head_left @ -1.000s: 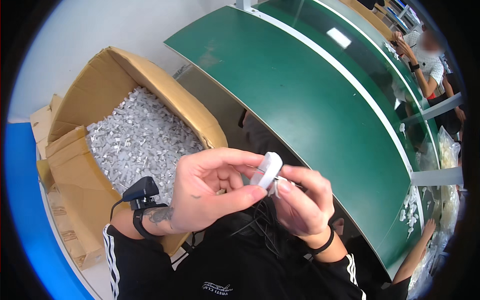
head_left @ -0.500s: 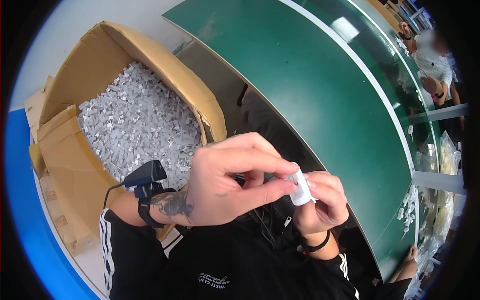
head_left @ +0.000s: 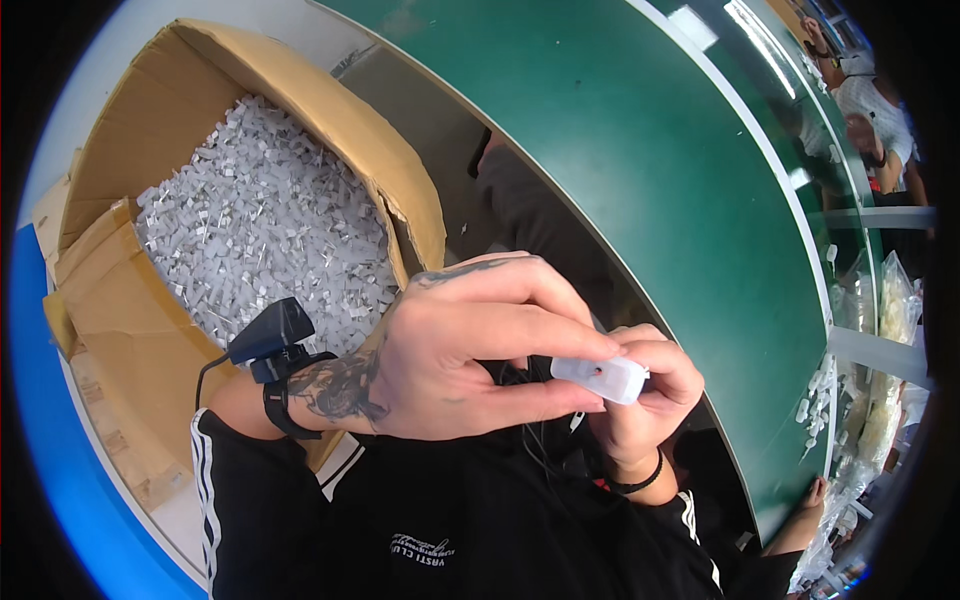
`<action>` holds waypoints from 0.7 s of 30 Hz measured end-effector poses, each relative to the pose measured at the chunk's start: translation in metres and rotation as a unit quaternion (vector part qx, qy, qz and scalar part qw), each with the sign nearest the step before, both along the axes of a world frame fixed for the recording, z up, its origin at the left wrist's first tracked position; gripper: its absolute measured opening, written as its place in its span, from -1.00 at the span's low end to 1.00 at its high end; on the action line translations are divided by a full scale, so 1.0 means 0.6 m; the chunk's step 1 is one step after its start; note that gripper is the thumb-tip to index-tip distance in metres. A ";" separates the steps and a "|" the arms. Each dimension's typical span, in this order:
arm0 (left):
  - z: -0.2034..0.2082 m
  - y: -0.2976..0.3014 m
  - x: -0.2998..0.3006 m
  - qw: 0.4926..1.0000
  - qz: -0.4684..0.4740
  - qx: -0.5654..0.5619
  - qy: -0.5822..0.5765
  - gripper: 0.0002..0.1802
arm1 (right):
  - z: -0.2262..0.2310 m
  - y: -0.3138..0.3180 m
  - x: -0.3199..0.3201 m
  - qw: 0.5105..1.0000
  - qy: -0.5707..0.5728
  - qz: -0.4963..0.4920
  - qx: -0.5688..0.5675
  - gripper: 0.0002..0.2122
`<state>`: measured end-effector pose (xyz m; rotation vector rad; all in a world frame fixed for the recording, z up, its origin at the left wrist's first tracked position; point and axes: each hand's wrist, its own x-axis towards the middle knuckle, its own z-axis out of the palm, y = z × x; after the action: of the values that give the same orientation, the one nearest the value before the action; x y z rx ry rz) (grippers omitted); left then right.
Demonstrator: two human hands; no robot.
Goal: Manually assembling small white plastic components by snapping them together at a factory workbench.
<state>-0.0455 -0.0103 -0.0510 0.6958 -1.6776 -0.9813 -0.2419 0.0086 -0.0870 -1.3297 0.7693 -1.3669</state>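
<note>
Left grip (head_left: 470,350) narrowed to a pinch, thumb below and finger above, a worker held a small white plastic piece (head_left: 605,380) in front of a black shirt (head_left: 400,520), just short of the green bench (head_left: 640,180); the right grip (head_left: 655,385) curled close at the piece's far end, its fingers partly hidden, and from where I stood I could not tell whether it clasped the piece too; a tiny dark spot showed near the middle of the upturned face.

Close two-handed work on that single piece looked to be the step in hand; the next move, by my reckoning, called for a steady left pinch and light right fingertips, with the dark spot kept in view.

At the left, an open cardboard box (head_left: 300,90) held a deep heap of small pale parts (head_left: 270,230); a black device (head_left: 272,330) was strapped at the left wrist; across the bench, loose white parts (head_left: 820,400) lay near clear plastic bags (head_left: 890,350); a co-worker in a pale top (head_left: 875,115) appeared at upper right; another person's hand (head_left: 817,495) showed at lower right.
</note>
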 end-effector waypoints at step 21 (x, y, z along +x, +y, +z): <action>-0.027 0.018 -0.012 0.998 0.008 0.043 0.043 -0.59 | -0.005 0.011 0.023 0.976 -0.145 0.140 0.083 -0.85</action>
<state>-0.0524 0.0006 -0.0671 0.7123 -1.5593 -1.0616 -0.2279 0.0150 -0.0903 -1.0334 0.4659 -1.2071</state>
